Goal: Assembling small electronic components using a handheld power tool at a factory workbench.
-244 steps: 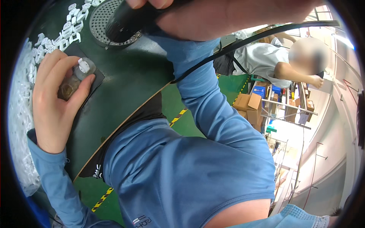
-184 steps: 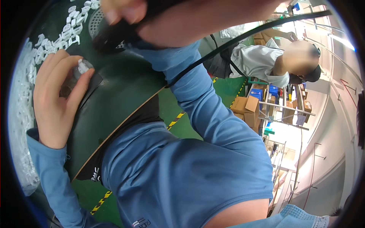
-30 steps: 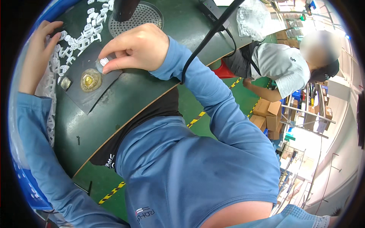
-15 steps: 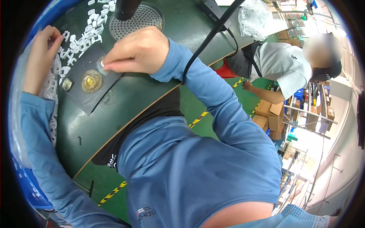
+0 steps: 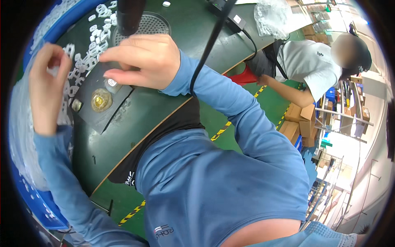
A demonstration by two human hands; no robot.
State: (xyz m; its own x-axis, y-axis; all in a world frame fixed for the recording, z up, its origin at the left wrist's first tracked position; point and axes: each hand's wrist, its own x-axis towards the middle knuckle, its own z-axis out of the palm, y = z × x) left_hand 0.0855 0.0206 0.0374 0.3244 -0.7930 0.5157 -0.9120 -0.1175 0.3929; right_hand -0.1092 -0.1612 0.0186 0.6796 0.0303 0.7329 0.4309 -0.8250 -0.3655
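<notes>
The right hand (image 5: pixel 144 59) hung parted and empty just above a white-faced stub (image 5: pixel 112 84) on a dark pad (image 5: pixel 101 122), perhaps shielding the counter (image 5: pixel 111 148); the half-curled left hand (image 5: pixel 48 84) was beside white pieces (image 5: pixel 69 50), its hold unclear.

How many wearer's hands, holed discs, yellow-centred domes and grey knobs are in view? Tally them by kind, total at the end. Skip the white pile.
Hands: 2 (left hand, right hand)
Holed disc: 1
Yellow-centred dome: 1
Grey knob: 1
Total: 5
</notes>
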